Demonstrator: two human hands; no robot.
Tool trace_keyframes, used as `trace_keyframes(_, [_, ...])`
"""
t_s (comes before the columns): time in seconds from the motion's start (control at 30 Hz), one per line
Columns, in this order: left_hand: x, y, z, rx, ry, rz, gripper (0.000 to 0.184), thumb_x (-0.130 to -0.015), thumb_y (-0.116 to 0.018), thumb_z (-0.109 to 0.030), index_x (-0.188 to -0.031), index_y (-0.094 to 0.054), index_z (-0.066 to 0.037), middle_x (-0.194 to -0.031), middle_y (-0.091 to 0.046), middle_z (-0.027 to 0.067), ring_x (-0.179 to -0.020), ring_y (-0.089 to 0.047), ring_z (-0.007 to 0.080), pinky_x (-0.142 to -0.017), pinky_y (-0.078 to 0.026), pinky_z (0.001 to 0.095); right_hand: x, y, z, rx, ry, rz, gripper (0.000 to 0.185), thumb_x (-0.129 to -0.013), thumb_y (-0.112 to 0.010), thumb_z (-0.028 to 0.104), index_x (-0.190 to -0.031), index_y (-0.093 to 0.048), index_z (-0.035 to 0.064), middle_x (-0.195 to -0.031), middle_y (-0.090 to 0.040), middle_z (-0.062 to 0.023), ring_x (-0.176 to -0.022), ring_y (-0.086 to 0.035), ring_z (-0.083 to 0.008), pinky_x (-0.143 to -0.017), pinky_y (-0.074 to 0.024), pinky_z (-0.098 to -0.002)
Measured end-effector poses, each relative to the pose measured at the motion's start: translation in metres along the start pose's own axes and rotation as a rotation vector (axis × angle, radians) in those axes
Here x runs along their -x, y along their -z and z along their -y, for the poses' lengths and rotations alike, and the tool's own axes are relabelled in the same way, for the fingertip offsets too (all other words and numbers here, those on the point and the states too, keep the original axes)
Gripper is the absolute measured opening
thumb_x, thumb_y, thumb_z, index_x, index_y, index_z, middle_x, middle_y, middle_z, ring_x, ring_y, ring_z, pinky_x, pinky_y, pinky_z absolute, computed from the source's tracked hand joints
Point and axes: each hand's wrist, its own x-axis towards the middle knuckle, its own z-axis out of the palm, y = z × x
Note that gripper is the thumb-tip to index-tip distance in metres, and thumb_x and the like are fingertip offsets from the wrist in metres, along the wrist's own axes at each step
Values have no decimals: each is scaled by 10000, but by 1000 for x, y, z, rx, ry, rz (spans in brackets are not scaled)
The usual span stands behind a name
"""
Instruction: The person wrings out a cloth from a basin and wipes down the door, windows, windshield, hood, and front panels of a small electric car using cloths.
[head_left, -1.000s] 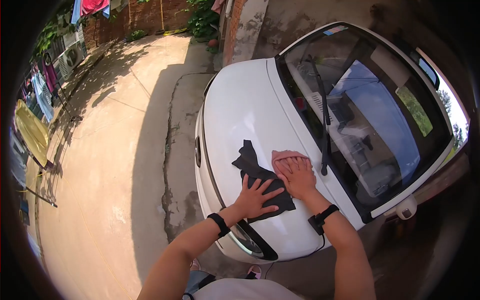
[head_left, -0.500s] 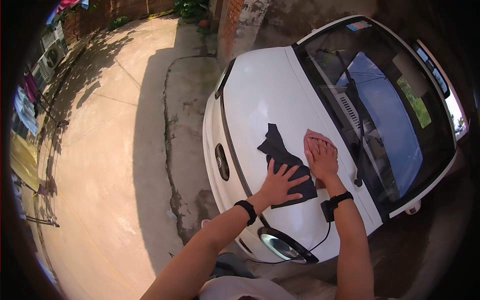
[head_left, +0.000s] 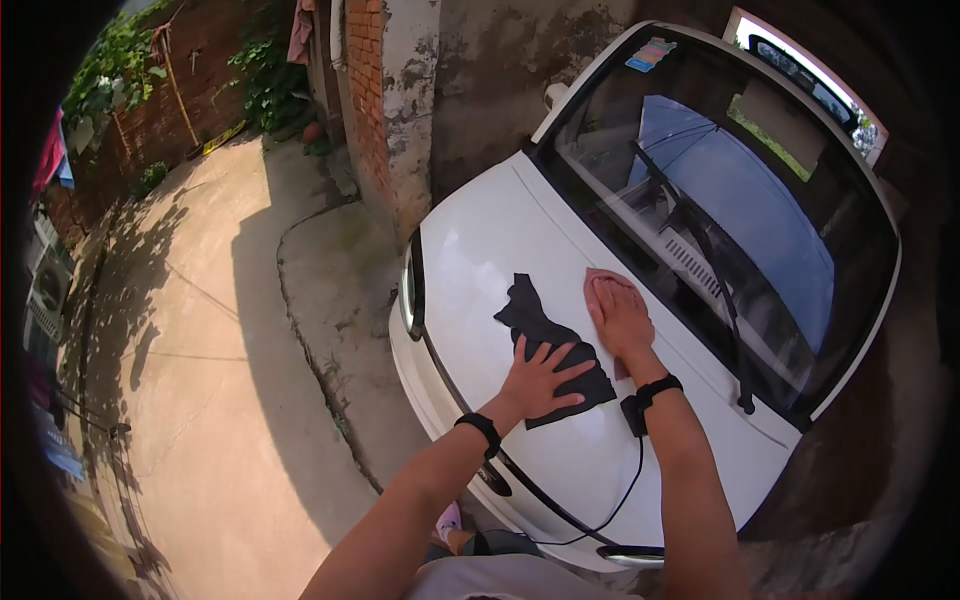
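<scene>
My left hand (head_left: 537,380) lies on a dark grey cloth (head_left: 542,325) spread on the white hood (head_left: 470,240). Its fingers are stretched wide apart, pressing the cloth flat. Just to the right, my right hand (head_left: 622,318) is over a pink cloth (head_left: 597,282), with its fingers close together and the cloth held under them against the hood. Part of the pink cloth shows beneath that wrist; the rest is hidden under the palm. Both cloths touch the hood and lie side by side.
The windshield (head_left: 740,200) with its wiper (head_left: 735,320) rises right of the hood. A black cable (head_left: 632,490) hangs from a small box at my right wrist across the car's front. A brick pillar (head_left: 365,110) stands beyond, with concrete ground (head_left: 230,400) at the left.
My view has turned, so the car appears rotated and more wall shows at the back. Both hands stay on their cloths, at nearly the same spots on the hood.
</scene>
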Motion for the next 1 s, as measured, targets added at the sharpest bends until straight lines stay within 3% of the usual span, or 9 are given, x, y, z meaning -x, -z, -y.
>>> trace_keyframes(0.07, [-9,8,27,6,-32,18,623,-906,-404,-686,-1473,-373,-430,-1513,-376,76,-1308,-397,309,-1085,-154,691,-20,-5,1,32,-94,34,573,-1016,-298,395,-1509,-297,103,-1535,-345,-122,-1412,-318,-292,-1181,-210,-419])
trace_keyframes(0.2, [-32,13,90,46,-94,23,610,-915,-410,-666,-1475,-369,-426,-1517,-370,85,-1309,-398,308,-1100,-178,657,-54,-7,2,44,-180,68,582,-1018,-289,376,-1521,-273,82,-1547,-329,-125,-1423,-305,-291,-1174,-229,-421])
trace_keyframes(0.23, [-41,18,110,28,-108,11,576,-938,-411,-625,-1473,-382,-412,-1513,-376,87,-1295,-412,310,-1121,-202,591,-66,-8,6,9,-206,89,581,-1020,-284,371,-1520,-278,75,-1548,-329,-124,-1425,-304,-289,-1172,-237,-418])
trace_keyframes(0.37, [-89,27,189,111,-167,48,497,-985,-406,-501,-1464,-417,-366,-1516,-383,89,-1295,-426,323,-1134,-229,485,-118,-23,20,13,-141,16,555,-1023,-286,342,-1487,-344,43,-1525,-367,-138,-1416,-326,-287,-1166,-255,-395])
trace_keyframes(0.6, [-142,14,254,158,-322,-37,491,-1004,-387,-398,-1480,-407,-280,-1498,-408,131,-1301,-433,355,-1127,-249,501,-269,-52,53,90,-111,-44,534,-1009,-323,343,-1474,-382,87,-1520,-396,-92,-1414,-339,-249,-1183,-207,-391])
trace_keyframes(0.7, [-155,11,263,185,-342,23,429,-1002,-385,-402,-1333,-566,-197,-1489,-410,147,-1289,-430,320,-1130,-245,482,-335,-61,59,161,-90,-59,522,-1000,-332,321,-1461,-403,89,-1516,-406,-86,-1417,-335,-240,-1187,-187,-398])
trace_keyframes(0.87, [-177,10,279,213,-493,90,417,-1001,-385,-412,-1269,-609,-184,-1498,-394,134,-1300,-419,306,-1143,-227,461,-352,-67,56,209,-31,-114,514,-1007,-344,341,-1462,-409,112,-1508,-417,-87,-1423,-317,-225,-1181,-192,-399])
trace_keyframes(0.93, [-185,13,291,181,-458,134,408,-1000,-387,-407,-1256,-615,-186,-1496,-393,126,-1306,-411,304,-1150,-214,456,-356,-62,60,173,-83,-56,508,-1008,-361,361,-1458,-424,136,-1510,-421,-63,-1416,-332,-205,-1182,-192,-392])
trace_keyframes(1.0, [-186,9,305,196,-361,-24,461,-990,-410,-386,-1398,-515,-200,-1487,-391,156,-1282,-419,330,-1127,-234,481,-356,-63,60,137,-90,-49,501,-988,-401,365,-1437,-458,148,-1496,-445,-31,-1403,-353,-190,-1185,-187,-376])
